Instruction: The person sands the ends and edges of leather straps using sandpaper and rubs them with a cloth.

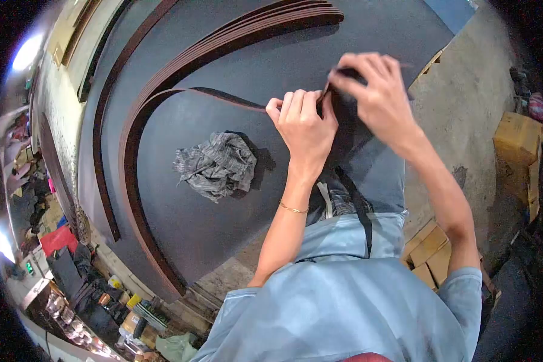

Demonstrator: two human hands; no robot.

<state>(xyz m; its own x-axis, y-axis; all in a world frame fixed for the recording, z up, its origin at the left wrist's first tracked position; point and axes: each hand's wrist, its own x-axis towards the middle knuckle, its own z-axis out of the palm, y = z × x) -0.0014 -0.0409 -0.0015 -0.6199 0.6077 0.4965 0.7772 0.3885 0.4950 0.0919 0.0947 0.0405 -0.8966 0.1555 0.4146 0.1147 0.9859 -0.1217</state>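
One long, thin dark brown strip [223,96] runs from a stack of similar strips [133,130] to my hands. My left hand [304,120] is closed on this strip near the table's right side. Just right of it, my right hand [374,84] is raised and slightly blurred, fingers curled around a dark part near the strip's end; exactly what it pinches is smeared. A crumpled grey cloth [217,166] lies on the dark table [181,241] to the left of my left forearm.
Another curved strip [102,120] lies left of the stack. Cardboard boxes [516,139] stand on the floor at the right, with more cardboard [428,250] beside my right elbow. Assorted items and scraps [78,277] crowd the lower left.
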